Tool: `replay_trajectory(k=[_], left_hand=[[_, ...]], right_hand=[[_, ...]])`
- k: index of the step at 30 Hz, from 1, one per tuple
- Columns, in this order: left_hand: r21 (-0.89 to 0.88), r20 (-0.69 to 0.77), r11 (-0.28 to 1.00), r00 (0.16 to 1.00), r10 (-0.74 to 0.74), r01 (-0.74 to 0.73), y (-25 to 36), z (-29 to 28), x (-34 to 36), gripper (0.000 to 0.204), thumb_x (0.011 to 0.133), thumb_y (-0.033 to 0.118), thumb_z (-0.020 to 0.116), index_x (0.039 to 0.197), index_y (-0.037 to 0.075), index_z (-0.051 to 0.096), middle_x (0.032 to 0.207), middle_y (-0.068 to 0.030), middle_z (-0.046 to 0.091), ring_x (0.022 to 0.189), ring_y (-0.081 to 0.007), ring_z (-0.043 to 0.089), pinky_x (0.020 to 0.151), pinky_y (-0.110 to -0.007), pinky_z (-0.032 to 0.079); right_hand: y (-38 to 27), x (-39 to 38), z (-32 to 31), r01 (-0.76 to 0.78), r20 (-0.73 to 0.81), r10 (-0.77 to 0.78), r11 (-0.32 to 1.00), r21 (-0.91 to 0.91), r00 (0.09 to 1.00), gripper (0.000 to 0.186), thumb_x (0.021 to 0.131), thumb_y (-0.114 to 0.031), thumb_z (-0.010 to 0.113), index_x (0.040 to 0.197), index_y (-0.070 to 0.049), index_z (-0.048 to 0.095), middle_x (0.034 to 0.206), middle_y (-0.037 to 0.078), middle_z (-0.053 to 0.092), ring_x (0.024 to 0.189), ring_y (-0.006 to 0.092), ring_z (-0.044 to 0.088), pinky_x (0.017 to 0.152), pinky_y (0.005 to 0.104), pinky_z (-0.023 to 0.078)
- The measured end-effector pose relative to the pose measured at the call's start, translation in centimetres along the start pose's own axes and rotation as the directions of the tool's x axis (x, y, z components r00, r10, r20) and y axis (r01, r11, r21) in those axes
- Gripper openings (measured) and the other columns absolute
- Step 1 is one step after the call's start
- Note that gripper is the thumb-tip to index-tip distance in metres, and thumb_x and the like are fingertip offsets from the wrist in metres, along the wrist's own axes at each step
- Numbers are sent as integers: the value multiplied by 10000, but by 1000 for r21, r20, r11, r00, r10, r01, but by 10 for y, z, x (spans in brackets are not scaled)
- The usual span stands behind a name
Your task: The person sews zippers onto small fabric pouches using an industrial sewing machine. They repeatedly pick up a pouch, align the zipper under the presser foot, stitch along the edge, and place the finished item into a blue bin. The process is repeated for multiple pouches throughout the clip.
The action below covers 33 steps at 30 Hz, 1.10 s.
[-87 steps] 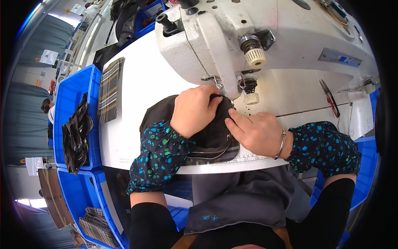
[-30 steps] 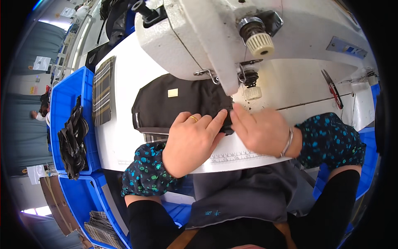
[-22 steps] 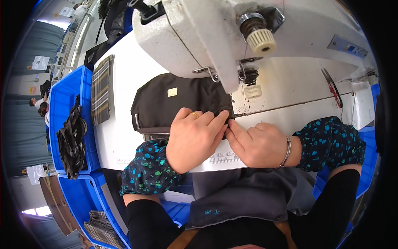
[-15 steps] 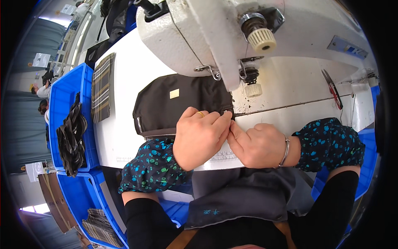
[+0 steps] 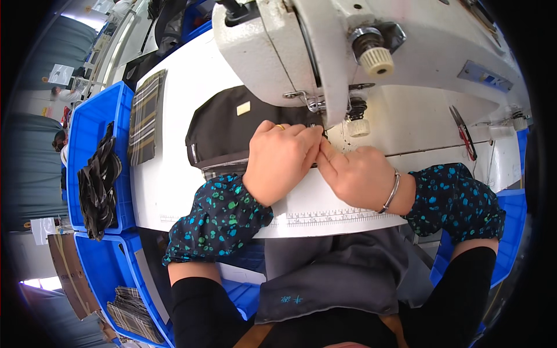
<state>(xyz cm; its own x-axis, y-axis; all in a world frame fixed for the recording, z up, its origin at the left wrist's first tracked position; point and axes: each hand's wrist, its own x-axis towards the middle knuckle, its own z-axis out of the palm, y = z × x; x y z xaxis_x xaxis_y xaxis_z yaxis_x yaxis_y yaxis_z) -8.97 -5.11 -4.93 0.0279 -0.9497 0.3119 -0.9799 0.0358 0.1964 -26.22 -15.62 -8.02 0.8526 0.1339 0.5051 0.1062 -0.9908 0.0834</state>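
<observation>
A black fabric bag panel (image 5: 217,130) lies flat on the white sewing table, its right end beside the presser area of the white sewing machine (image 5: 264,55). It bears a small pale gold label (image 5: 243,108), and plaid cloth shows along its near edge. My left hand (image 5: 281,162) rests over the panel's near right corner with its fingers curled and pinching it. Fingertip to fingertip with it, my right hand (image 5: 360,177) pinches the same corner. What exactly lies between the fingertips is mostly hidden.
Red-handled scissors (image 5: 466,142) lie on the table at the right. A plaid cloth stack (image 5: 145,119) sits at its left edge. Blue bins stand left, one holding black cloth pieces (image 5: 100,185), another plaid pieces (image 5: 133,313). A printed ruler (image 5: 331,220) runs along the front edge.
Both hands have moved away from me, toward the machine, still pinching the corner. The panel has slid the same way, further under the machine head, and more of the ruler shows.
</observation>
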Motion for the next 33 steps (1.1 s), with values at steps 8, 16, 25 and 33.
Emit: replay_trajectory(k=[8, 16, 25, 33], left_hand=[[-36, -18, 996, 996, -84, 83, -6, 1, 6, 157, 858, 202, 721, 984, 127, 779, 804, -17, 634, 730, -227, 661, 670, -379, 454], [143, -101, 989, 995, -6, 21, 10, -14, -12, 186, 756, 104, 765, 935, 151, 787, 845, 10, 571, 689, -190, 629, 591, -340, 483], [76, -40, 993, 995, -91, 94, 14, -6, -15, 428, 714, 15, 750, 1104, 186, 790, 924, -4, 584, 688, -197, 645, 558, -339, 517], [107, -17, 992, 998, -67, 68, 14, -6, -11, 379, 721, 71, 742, 1081, 180, 786, 939, 2, 577, 753, -205, 642, 563, -339, 525]], right_hand=[[5, 1, 4, -83, 86, 82, 996, 8, 993, 345, 832, -116, 647, 1121, 57, 717, 1211, 240, 709, 557, 151, 622, 539, 298, 515], [6, 1, 6, -51, -33, 53, 998, 43, 998, 283, 799, -111, 661, 1010, 67, 722, 914, 161, 703, 540, 149, 639, 452, 293, 487], [0, -3, 4, 4, -40, -1, 998, 65, 999, 300, 774, -134, 667, 989, 67, 721, 1055, 267, 721, 497, 145, 620, 450, 292, 488], [0, 0, 1, -3, -56, 7, 998, 68, 998, 271, 782, -122, 664, 972, 67, 706, 1031, 249, 716, 506, 142, 621, 443, 293, 482]])
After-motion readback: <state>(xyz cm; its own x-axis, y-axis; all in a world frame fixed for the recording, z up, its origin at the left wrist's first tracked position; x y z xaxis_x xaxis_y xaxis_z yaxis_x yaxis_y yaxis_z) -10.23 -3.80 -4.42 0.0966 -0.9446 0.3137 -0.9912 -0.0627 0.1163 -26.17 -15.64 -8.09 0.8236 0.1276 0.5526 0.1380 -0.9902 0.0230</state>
